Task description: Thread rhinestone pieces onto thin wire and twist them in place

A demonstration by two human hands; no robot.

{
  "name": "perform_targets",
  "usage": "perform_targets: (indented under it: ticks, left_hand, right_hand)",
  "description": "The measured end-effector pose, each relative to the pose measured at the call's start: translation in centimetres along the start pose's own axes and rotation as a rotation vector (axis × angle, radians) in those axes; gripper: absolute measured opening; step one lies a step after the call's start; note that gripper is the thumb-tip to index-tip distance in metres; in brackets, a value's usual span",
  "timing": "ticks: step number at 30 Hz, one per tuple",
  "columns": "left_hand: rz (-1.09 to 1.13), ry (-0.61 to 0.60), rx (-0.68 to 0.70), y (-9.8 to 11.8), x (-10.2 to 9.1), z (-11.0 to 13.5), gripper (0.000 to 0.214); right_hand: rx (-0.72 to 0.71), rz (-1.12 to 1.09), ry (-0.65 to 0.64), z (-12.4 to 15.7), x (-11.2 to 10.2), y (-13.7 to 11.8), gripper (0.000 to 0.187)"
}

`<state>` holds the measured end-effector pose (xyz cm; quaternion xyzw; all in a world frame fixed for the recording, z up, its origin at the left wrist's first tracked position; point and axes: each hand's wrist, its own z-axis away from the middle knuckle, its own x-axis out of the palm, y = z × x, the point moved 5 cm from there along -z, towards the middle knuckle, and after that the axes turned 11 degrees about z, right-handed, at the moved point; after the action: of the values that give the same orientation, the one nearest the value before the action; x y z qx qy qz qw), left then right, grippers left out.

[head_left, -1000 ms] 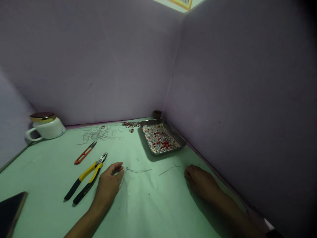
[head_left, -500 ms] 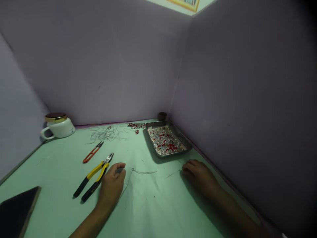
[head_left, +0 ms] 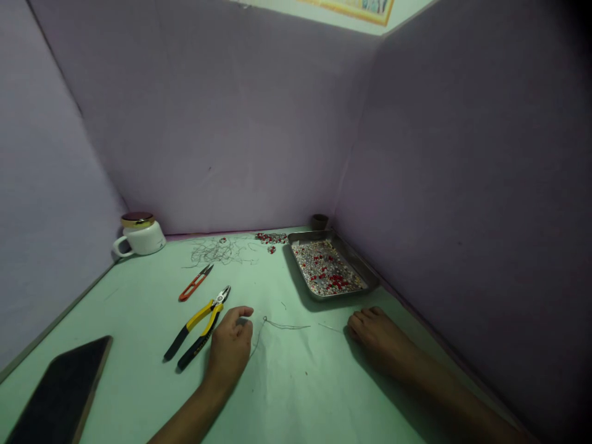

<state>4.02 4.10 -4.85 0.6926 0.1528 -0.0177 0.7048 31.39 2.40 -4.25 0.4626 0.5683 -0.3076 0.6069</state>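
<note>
My left hand (head_left: 230,346) rests on the green table, fingers curled with thumb and forefinger pinched near one end of a thin looped wire (head_left: 282,324). I cannot make out whether the wire is in the pinch. Yellow-and-black pliers (head_left: 200,327) lie just to its left. My right hand (head_left: 377,336) lies palm down on the table, fingers bent and together, beside a short piece of wire (head_left: 331,327). A metal tray of silver and red beads (head_left: 327,274) sits just beyond the right hand.
Orange thread snips (head_left: 195,283) lie behind the pliers. A tangle of wire (head_left: 217,251) and loose red beads (head_left: 271,238) lie near the back wall. A white lidded cup (head_left: 140,235) stands at the back left, a dark phone (head_left: 60,398) at the front left. Purple partitions enclose the table.
The view has swung left and up, so everything has shifted right in frame. My right hand has drawn slightly away from the short wire; my left hand keeps its pinch.
</note>
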Motion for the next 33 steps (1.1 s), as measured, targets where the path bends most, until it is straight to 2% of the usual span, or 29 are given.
perform_targets:
  ticks: [3, 5, 7, 10, 13, 16, 20, 28, 33]
  left_hand:
    - [0.050, 0.072, 0.046, 0.6, -0.4, 0.2, 0.019]
    - [0.113, 0.141, 0.117, 1.4, -0.9, 0.4, 0.018]
    - [0.170, 0.166, 0.168, 2.2, -1.1, 0.6, 0.019]
    - [0.193, 0.066, 0.135, 2.6, -0.7, 0.8, 0.020]
    - [0.216, -0.079, 0.037, 2.1, -0.1, 0.9, 0.022]
    - [0.281, -0.167, -0.041, 1.5, 0.3, 0.9, 0.025]
    - [0.281, -0.221, -0.016, 1.7, 0.9, 0.9, 0.024]
    - [0.299, -0.229, -0.079, 1.1, 1.3, 1.3, 0.022]
    - [0.474, -0.291, -0.267, 0.6, 1.9, 1.5, 0.023]
  right_hand:
    - [0.040, -0.233, -0.004, -0.3, -1.3, -1.1, 0.021]
    - [0.058, -0.548, 0.045, -1.0, -2.6, -2.5, 0.014]
    - [0.022, -0.959, 0.036, -2.2, -3.5, -4.8, 0.016]
    - [-0.017, -1.578, -0.102, -4.8, -3.2, -8.6, 0.026]
    - [-0.034, -1.860, -0.218, -6.8, -1.9, -11.4, 0.036]
    - [-0.013, -1.899, -0.263, -7.2, -0.6, -12.7, 0.039]
    - [0.003, -1.834, -0.342, -6.0, -0.1, -13.2, 0.041]
    - [0.010, -1.853, -0.383, -5.5, 0.4, -13.5, 0.041]
    - [-0.038, -1.791, -0.336, -5.4, 0.6, -13.5, 0.039]
